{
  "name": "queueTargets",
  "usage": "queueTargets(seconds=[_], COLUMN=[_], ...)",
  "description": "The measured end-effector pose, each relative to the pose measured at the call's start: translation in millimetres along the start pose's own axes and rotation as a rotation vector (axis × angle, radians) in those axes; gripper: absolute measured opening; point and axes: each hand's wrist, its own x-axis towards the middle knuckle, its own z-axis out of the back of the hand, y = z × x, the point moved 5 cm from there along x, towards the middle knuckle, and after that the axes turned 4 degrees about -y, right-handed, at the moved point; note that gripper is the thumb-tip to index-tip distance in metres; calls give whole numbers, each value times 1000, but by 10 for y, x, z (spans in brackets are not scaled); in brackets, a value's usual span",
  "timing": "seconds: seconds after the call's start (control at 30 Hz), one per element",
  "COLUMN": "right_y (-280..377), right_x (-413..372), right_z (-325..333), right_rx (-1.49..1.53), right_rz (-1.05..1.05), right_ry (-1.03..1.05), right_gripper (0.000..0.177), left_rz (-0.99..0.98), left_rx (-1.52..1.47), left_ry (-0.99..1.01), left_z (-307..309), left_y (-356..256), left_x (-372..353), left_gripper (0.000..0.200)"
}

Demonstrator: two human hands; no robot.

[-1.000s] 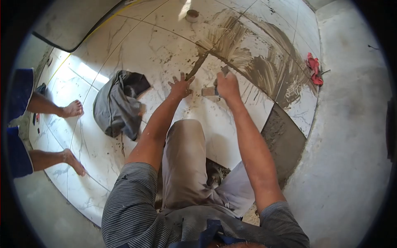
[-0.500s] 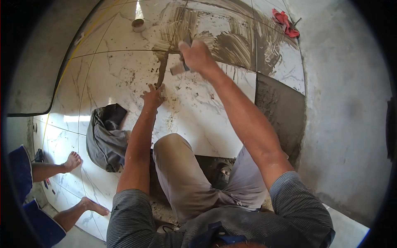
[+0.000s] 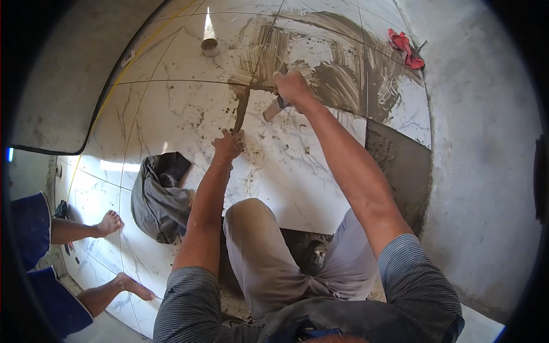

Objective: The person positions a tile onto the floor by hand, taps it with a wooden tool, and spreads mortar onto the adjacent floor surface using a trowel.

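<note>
My left hand (image 3: 229,144) rests with its fingers spread on a white marbled tile (image 3: 286,166), at the lower end of a strip of wet grey mortar (image 3: 242,108). Farther right, my right hand (image 3: 293,90) is closed round a hand tool (image 3: 274,108) with a pale, flat head, held over the tile's upper part. Which tool it is cannot be made out clearly. Crumbs of mortar dot the tile. Past my right hand, brown mortar (image 3: 337,80) is smeared over the neighbouring tiles.
A grey cloth (image 3: 160,200) lies left of my knees, and a round tin-like object (image 3: 210,47) stands farther off. A red cloth (image 3: 406,48) is by the right wall (image 3: 486,143). Another person's bare feet (image 3: 108,223) are at left. Bare mortar bed (image 3: 400,166) shows right of the tile.
The whole view has shifted, so the floor appears lower and farther right. My right hand still grips the tool, whose head is now tilted differently; my left hand stays on the tile.
</note>
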Motion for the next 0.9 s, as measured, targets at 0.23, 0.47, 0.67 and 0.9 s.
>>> queueTargets(seconds=[0.23,0.47,0.67,0.9], right_y=[-27,-105,31,-75], right_x=[218,287,242,249], right_z=[68,73,110,94], right_rx=[26,44,92,211], right_rz=[97,61,69,70], right_ry=[-53,-78,-7,-32], right_gripper=[34,34,32,30], left_rz=[-59,-77,-59,-70], left_rx=[-32,-24,-36,-11], left_ry=[-25,-18,-70,-44], left_z=[-6,-35,69,-21], left_y=[31,48,1,17], left_x=[121,63,-28,-63], left_gripper=[50,52,50,50])
